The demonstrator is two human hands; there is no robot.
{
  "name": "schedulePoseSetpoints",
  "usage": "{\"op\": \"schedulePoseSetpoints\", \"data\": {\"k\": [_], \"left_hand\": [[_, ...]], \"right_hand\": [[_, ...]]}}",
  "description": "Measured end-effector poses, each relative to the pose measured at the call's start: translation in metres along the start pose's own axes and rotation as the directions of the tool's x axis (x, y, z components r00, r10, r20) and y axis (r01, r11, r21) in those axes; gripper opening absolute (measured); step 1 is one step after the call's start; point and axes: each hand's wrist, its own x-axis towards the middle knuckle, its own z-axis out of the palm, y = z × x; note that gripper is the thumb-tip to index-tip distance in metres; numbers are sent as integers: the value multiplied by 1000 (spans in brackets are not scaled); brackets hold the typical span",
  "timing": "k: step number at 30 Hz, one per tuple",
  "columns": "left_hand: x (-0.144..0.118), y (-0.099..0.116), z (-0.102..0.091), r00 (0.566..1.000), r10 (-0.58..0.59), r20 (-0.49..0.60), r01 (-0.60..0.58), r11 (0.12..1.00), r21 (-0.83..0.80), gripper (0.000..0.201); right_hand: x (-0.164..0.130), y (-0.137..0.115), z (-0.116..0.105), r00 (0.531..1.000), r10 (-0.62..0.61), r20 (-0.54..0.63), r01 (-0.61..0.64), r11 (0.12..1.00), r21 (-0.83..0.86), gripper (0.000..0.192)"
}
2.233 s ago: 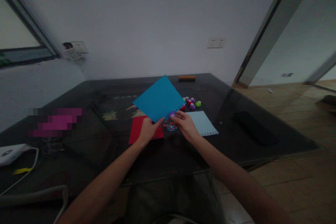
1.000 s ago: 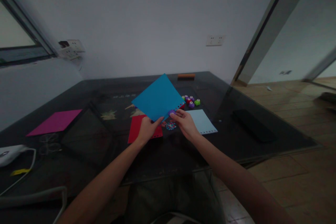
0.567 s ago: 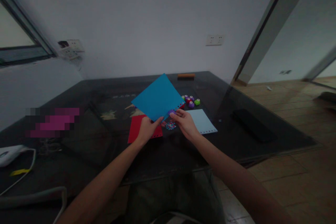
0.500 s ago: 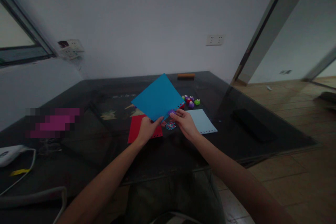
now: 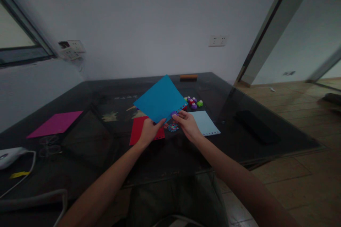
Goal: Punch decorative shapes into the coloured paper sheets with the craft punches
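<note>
A blue sheet of paper is raised at a slant over the table, its lower corner pinched in my left hand. Small holes line the sheet's lower right edge. My right hand is closed around a small purple craft punch, which sits at that edge. Under the hands lies a little heap of coloured paper bits. A red sheet with a punched edge is partly covered by my left hand. To the right is a pale sheet, also holed along its near edge.
Several small punches in purple, red and green are grouped behind my right hand. An orange-brown roll lies at the back edge. A black oblong item is at right. Leftward are a pink sheet, glasses and a white cable.
Both hands, the blue sheet and the purple punch stay almost exactly where they were. The pink sheet at left, blocky before, now shows clearly.
</note>
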Motion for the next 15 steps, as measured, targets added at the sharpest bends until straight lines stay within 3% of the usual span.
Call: {"op": "schedulePoseSetpoints", "data": {"k": [15], "left_hand": [[0,0,1,1000,-7,5,7,1000,-28,23]], "right_hand": [[1,2,-1,1000,12,8,-12,999,37,30]]}}
